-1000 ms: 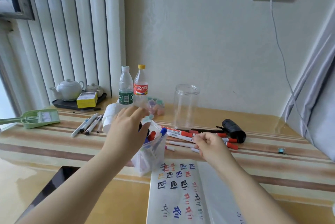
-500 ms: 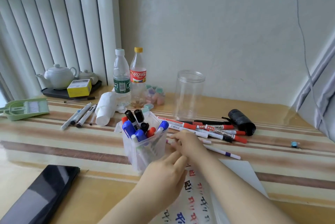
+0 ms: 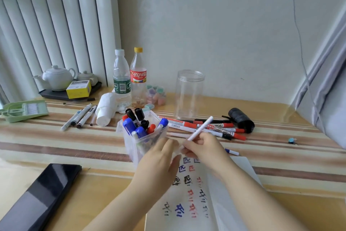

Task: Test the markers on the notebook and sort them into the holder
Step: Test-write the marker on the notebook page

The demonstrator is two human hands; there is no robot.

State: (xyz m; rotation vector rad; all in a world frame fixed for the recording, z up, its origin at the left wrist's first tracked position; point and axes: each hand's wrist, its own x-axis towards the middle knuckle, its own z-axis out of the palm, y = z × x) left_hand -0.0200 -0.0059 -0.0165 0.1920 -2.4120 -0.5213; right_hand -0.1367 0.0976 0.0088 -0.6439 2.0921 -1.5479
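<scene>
Now my right hand [image 3: 203, 146] pinches the white marker [image 3: 200, 128], its long axis tilted up-right, while my left hand [image 3: 161, 157], fingers loosely spread, reaches its lower end.

Striped wooden table [image 3: 56, 142] under a glossy clear cover, carrying: clear plastic holder [image 3: 144, 142] packed with markers, open white notebook [image 3: 189, 202], loose red and black markers [image 3: 215, 127], empty clear jar [image 3: 189, 94], two plastic bottles [image 3: 129, 81], black phone [image 3: 43, 197], black tray [image 3: 56, 93] bearing a white teapot, green plastic dustpan [image 3: 22, 111], black roll [image 3: 241, 120].
</scene>
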